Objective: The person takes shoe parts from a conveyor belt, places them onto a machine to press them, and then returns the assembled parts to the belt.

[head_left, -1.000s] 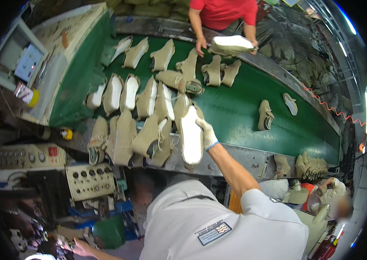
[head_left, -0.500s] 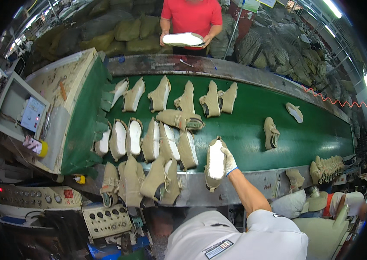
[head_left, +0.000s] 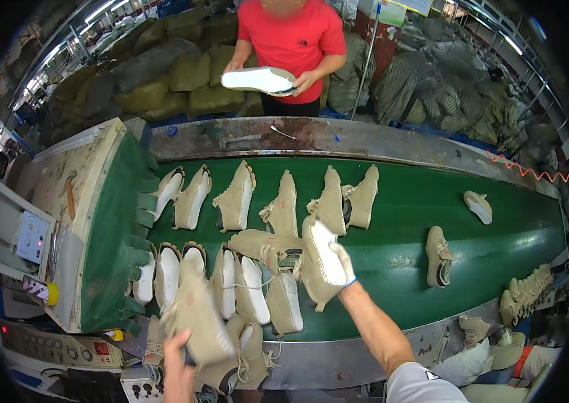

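I am clasping a white-soled shoe [head_left: 321, 267] by its side with my gloved right grip [head_left: 343, 263]; to that grip's lower left, my bare left grip [head_left: 176, 357] is clutching a blurred beige shoe [head_left: 202, 321]. Beyond both grips, a row of shoes [head_left: 283, 208] is lying on the green surface [head_left: 382, 289], and farther off, a co-worker [head_left: 291, 40] is holding another shoe [head_left: 257, 80].

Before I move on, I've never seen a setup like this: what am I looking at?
No robot here: these are a person's two hands, seen by a fisheye camera worn on the head; picture left is their left. The gloved right hand holds a white-soled shoe. The bare left hand appears to hold a blurred beige shoe. More shoes sit in rough rows on the green surface, some with white soles showing. Across it, a co-worker in red holds another shoe in both hands.
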`<state>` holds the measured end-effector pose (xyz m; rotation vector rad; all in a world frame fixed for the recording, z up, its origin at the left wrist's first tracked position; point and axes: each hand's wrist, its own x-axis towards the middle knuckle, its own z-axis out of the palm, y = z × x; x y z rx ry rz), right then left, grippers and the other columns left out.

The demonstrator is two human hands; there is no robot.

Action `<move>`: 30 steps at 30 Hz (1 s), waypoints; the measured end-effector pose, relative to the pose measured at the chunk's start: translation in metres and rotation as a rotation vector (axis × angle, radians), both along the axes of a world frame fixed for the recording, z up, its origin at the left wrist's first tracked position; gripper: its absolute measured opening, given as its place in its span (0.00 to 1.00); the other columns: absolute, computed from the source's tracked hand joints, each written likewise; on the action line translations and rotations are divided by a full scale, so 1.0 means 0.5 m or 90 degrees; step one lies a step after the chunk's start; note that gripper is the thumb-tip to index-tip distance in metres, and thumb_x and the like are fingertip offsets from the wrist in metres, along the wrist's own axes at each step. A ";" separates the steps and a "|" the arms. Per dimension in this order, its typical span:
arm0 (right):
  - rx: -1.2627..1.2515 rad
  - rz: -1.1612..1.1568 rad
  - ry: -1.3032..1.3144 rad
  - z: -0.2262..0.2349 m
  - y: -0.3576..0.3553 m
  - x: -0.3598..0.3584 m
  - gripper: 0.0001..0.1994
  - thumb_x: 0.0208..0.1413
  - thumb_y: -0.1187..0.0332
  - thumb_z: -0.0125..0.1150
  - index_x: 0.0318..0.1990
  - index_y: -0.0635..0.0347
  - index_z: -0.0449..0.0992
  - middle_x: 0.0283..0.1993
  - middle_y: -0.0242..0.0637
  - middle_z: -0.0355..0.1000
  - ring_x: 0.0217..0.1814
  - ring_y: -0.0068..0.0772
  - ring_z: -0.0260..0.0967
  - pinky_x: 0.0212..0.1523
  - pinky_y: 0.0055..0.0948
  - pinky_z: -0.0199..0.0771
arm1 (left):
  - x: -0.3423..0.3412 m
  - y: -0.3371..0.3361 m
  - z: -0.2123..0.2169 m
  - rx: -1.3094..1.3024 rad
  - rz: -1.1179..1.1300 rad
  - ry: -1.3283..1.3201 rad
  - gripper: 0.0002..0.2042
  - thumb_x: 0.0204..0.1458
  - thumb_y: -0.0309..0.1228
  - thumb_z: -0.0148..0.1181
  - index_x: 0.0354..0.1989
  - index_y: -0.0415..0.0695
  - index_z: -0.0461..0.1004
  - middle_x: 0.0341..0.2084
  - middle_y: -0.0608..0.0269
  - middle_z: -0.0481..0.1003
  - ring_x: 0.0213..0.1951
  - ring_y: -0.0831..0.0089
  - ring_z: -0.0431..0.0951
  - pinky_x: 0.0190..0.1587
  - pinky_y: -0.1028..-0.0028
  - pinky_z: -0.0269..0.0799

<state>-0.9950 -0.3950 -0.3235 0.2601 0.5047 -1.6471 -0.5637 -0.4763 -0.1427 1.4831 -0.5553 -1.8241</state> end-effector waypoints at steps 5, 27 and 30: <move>0.034 0.012 0.103 -0.024 -0.137 -0.236 0.26 0.58 0.59 0.61 0.62 0.63 0.71 0.52 0.48 0.78 0.47 0.47 0.79 0.50 0.47 0.83 | -0.347 -0.309 -0.200 -0.020 -0.283 0.083 0.29 0.48 0.31 0.65 0.59 0.30 0.70 0.48 0.46 0.79 0.46 0.55 0.83 0.53 0.57 0.80; 0.212 -0.050 0.919 0.025 -0.507 -0.718 0.33 0.51 0.56 0.70 0.62 0.64 0.71 0.51 0.50 0.78 0.49 0.42 0.78 0.54 0.38 0.76 | -0.952 -0.617 -0.294 -0.176 -0.438 0.065 0.27 0.48 0.34 0.69 0.57 0.36 0.74 0.49 0.49 0.79 0.48 0.59 0.82 0.55 0.60 0.77; 0.595 0.213 1.300 0.017 -0.625 -0.658 0.47 0.53 0.35 0.61 0.71 0.62 0.60 0.71 0.59 0.62 0.70 0.55 0.65 0.68 0.46 0.66 | -1.072 -0.675 -0.314 -0.450 -0.525 -0.140 0.26 0.46 0.35 0.72 0.52 0.34 0.77 0.43 0.48 0.82 0.46 0.56 0.82 0.53 0.61 0.76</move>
